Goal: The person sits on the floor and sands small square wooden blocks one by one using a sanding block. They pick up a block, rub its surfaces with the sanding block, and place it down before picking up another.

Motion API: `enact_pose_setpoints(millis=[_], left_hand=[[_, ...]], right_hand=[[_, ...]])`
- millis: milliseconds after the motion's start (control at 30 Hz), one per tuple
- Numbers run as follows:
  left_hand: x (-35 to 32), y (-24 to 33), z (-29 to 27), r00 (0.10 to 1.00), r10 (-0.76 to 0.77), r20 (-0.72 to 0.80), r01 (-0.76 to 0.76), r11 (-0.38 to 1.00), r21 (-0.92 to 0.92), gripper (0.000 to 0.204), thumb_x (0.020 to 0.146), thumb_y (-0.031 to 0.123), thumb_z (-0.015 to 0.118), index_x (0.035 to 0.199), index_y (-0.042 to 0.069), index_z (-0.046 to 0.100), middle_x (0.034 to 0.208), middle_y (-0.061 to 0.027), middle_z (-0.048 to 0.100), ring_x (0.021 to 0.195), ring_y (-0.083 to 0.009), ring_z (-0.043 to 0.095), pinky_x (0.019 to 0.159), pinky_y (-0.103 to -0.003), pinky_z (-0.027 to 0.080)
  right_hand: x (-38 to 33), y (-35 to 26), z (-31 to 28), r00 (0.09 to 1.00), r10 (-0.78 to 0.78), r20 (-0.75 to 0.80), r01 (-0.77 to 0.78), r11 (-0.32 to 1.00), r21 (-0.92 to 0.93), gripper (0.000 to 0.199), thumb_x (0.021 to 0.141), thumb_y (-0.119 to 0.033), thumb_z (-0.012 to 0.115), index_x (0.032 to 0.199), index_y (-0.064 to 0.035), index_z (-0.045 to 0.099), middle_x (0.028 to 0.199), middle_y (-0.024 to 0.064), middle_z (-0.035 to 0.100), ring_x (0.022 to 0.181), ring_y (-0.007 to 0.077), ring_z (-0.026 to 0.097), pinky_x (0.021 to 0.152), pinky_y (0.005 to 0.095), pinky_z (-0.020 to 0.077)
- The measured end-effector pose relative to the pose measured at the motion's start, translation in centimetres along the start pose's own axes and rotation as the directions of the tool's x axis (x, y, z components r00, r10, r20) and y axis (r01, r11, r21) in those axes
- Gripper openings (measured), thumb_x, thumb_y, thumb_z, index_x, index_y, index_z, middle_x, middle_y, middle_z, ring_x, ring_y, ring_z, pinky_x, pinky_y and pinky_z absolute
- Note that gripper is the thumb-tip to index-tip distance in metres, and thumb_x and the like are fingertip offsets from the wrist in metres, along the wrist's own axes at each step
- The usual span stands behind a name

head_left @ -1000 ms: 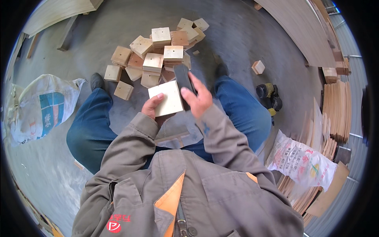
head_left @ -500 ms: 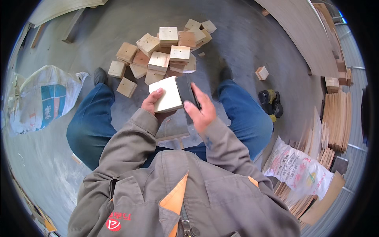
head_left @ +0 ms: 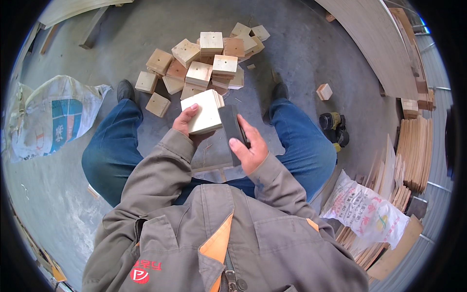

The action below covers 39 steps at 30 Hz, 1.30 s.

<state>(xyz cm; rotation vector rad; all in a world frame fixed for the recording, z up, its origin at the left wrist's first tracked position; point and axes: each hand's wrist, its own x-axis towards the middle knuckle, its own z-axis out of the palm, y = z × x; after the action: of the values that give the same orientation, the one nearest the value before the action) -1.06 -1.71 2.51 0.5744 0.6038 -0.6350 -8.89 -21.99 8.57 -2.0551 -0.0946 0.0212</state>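
Between my knees, my left hand (head_left: 186, 120) is closed round a stack of square plywood pieces (head_left: 203, 112), its thumb on the pale top face and its other fingers underneath, hidden. My right hand (head_left: 254, 150) grips a dark grey oblong sanding block (head_left: 230, 130) along its right side, thumb on the near face. The block stands tilted close by the right edge of the stack; whether the two touch I cannot tell. Just beyond my hands, a heap of similar square wooden blocks (head_left: 198, 73) lies on the floor, several with a small hole in the top.
A white woven sack (head_left: 41, 117) lies at the left, another sack (head_left: 365, 209) at the lower right on wood strips (head_left: 413, 151). Beyond my right knee are a yellow and black power tool (head_left: 332, 127) and a lone wooden block (head_left: 324, 91). Large boards (head_left: 374, 44) stand at the far right.
The sanding block has moved toward me along the stack's right edge and turned, showing more of its broad face. The plywood stack has shifted slightly left and away, its layered far right corner now showing.
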Motion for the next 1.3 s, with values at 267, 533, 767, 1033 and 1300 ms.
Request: enact_pose_setpoints(millis=[267,533,767,1033,1300], left_hand=[[-1.0,-2.0,1.0,0.991,-0.067,0.12,0.055,0.993,0.105,0.063,0.087,0.037,0.071,0.14,0.007,0.053,0.124,-0.0134,0.068,0.109,-0.031,0.069,0.091,-0.051,0.057],[0.5,0.5,-0.5,1.0,0.011,0.005,-0.011,0.997,-0.078,0.062,0.088,0.038,0.07,0.14,0.009,0.053,0.127,-0.0116,0.067,0.112,-0.0311,0.067,0.095,-0.053,0.054],[-0.3,-1.6,0.8,0.999,-0.022,-0.034,0.025,0.995,0.096,0.056,0.09,0.04,0.068,0.137,0.011,0.055,0.124,-0.0094,0.067,0.109,-0.0288,0.067,0.092,-0.052,0.055],[1.7,-0.3,-1.2,1.0,-0.02,-0.014,0.021,0.999,0.03,0.053,0.093,0.036,0.065,0.137,0.008,0.056,0.122,-0.0106,0.069,0.109,-0.0273,0.069,0.092,-0.045,0.056],[0.6,-2.1,0.0,0.999,-0.047,-0.004,0.047,0.981,0.186,0.051,0.094,0.036,0.065,0.135,0.007,0.057,0.118,-0.0099,0.07,0.104,-0.0256,0.07,0.088,-0.043,0.056]], right_hand=[[7.9,4.8,-0.3,0.988,0.118,-0.098,-0.103,0.984,0.144,0.067,0.092,-0.028,0.067,0.149,0.0,0.047,0.13,0.0265,0.061,0.117,0.0363,0.061,0.104,0.0404,0.0459],[-0.2,0.4,0.1,0.999,-0.005,0.04,0.003,0.998,0.058,0.067,0.093,-0.024,0.066,0.148,0.0078,0.044,0.137,0.0262,0.057,0.127,0.0369,0.055,0.111,0.0421,0.0404],[6.5,3.0,0.5,0.99,0.136,-0.025,-0.121,0.938,0.325,0.061,0.095,-0.021,0.066,0.147,0.0049,0.047,0.139,0.0217,0.058,0.126,0.0261,0.057,0.108,0.0348,0.0427],[1.0,0.2,0.6,0.948,0.276,0.159,-0.318,0.821,0.474,0.065,0.099,-0.014,0.06,0.155,0.0064,0.032,0.147,0.0172,0.052,0.133,0.0195,0.052,0.111,0.0311,0.0397],[7.3,2.5,0.8,0.95,0.309,0.045,-0.294,0.837,0.462,0.061,0.099,-0.013,0.061,0.152,0.0055,0.038,0.13,0.016,0.063,0.111,0.0158,0.062,0.097,0.0284,0.0488]])
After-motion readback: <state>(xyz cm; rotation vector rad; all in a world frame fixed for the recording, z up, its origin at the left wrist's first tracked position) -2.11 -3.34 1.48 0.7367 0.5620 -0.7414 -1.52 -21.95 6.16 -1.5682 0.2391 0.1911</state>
